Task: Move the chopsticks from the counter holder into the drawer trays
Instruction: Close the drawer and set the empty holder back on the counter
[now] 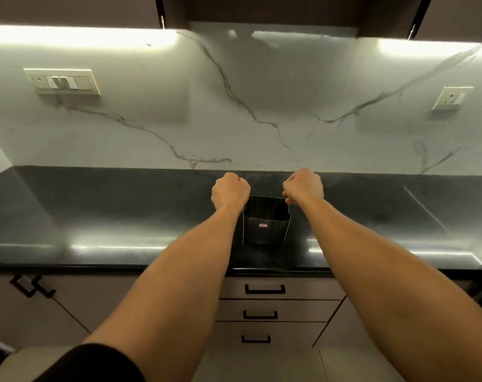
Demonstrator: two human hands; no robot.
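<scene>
A black ribbed holder (266, 228) with a small red label stands on the dark counter (124, 216) near its front edge. Its inside looks dark, and no chopsticks show in it. My left hand (230, 191) is curled into a fist at the holder's top left corner, where a thin wire runs down the side. At the top right corner my right hand (303, 186) is also closed, its fingertips pinching the rim. Under the counter are three closed drawers; the top drawer (265, 289) has a black handle.
A marble backsplash (234, 111) rises behind the counter, with a switch panel (62, 81) at left and a socket (452, 97) at right. Closed cabinet doors (30, 288) flank the drawers. Dark wall cabinets hang overhead.
</scene>
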